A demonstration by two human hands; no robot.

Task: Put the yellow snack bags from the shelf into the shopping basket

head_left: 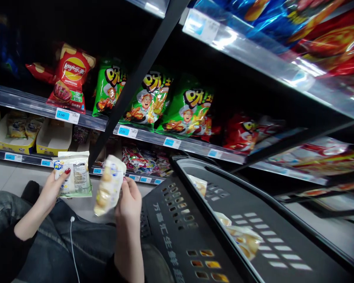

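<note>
My left hand (52,188) is closed on a pale snack packet (78,177) with a green lower edge, its thumb across the front and printed text facing me. There may be another packet behind it; I cannot tell. Between the fingers of my right hand (129,198) is a cream-yellow snack packet (107,186), tilted, slightly blurred and pinched at its right edge. The two packets are apart, above my lap. Just right of my right hand stands a dark grey shopping basket (168,232), with several pale packets (244,239) inside.
Shelves ahead carry a red chip bag (70,78) and green snack bags (187,110). On the bottom shelf, an open yellow-and-white carton (54,135) stands beside another carton holding small packets (23,126). A dark shelf post (135,74) slants across. A white cable (73,247) hangs over my lap.
</note>
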